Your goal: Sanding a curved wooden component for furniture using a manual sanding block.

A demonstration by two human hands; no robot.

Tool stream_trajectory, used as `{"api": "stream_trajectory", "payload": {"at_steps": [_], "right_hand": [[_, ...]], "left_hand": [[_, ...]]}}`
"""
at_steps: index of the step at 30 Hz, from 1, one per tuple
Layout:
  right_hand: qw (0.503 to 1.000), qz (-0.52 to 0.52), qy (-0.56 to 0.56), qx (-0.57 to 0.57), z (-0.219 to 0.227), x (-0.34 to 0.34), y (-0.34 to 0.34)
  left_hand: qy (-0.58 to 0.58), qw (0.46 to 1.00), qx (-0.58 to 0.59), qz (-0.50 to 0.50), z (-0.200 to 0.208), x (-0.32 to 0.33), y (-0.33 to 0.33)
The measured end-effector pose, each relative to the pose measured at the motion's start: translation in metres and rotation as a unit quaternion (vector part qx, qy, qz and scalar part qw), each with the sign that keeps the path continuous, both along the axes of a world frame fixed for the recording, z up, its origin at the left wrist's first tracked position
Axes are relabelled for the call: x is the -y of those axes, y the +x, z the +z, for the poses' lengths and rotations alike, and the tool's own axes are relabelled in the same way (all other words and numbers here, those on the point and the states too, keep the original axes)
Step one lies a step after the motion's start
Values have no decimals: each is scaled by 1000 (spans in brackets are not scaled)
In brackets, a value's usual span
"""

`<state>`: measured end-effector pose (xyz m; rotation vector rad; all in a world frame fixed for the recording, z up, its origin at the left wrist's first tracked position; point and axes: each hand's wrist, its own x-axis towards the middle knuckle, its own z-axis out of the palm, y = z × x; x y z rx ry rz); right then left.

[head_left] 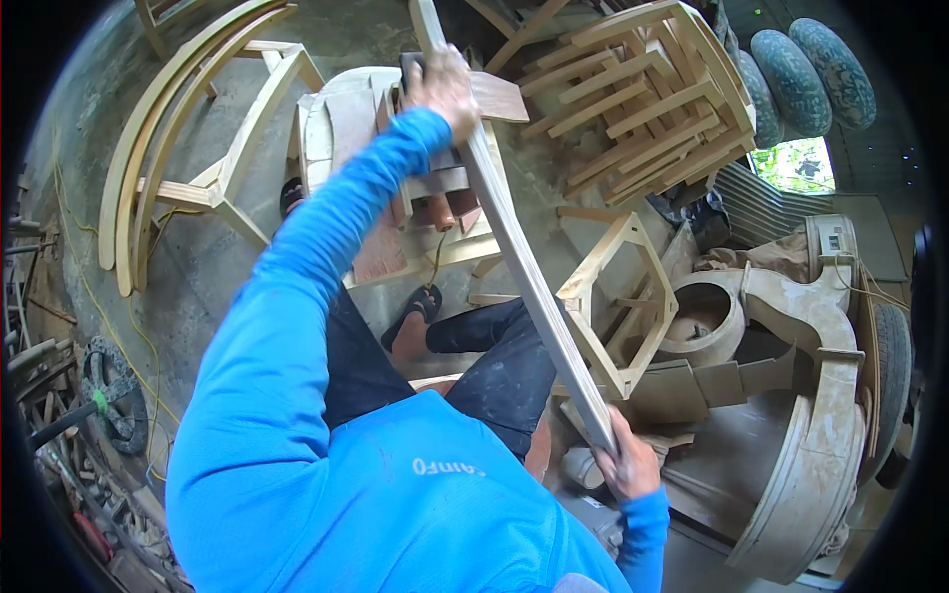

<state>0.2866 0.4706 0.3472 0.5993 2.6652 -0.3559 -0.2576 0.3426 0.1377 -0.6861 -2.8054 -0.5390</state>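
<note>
A long wooden strip (534, 272), slightly curved, slants across in front of me from the far middle to the near right. My left hand (445, 94) is stretched far forward, its fingers closed over the strip's far part. Around the near end wraps my right hand (629, 459), close to my right side. Under and beside the strip, near my left hand, is a corded machine with an orange-brown body (433, 212) and a grey band; the strip and arm partly hide it. It sits on a low wooden work stand (341, 133). Whether the strip touches the machine I cannot tell.
Curved wooden strips (148, 158) lean on an angled frame (247, 138) at left. A stack of wooden frames (643, 99) stands far right, with a hexagonal frame (652, 287) nearer. A large band saw (830, 366) fills the right. A yellow cord (94, 287) trails over the floor.
</note>
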Motion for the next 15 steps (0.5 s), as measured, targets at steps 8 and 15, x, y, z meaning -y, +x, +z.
{"api": "stream_trajectory", "payload": {"at_steps": [8, 15], "right_hand": [[983, -39, 180, -2, 40, 20, 157], [961, -29, 264, -78, -29, 39, 118]], "left_hand": [[96, 995, 5, -28, 1, -14, 199], [137, 989, -23, 41, -14, -5, 130]]}}
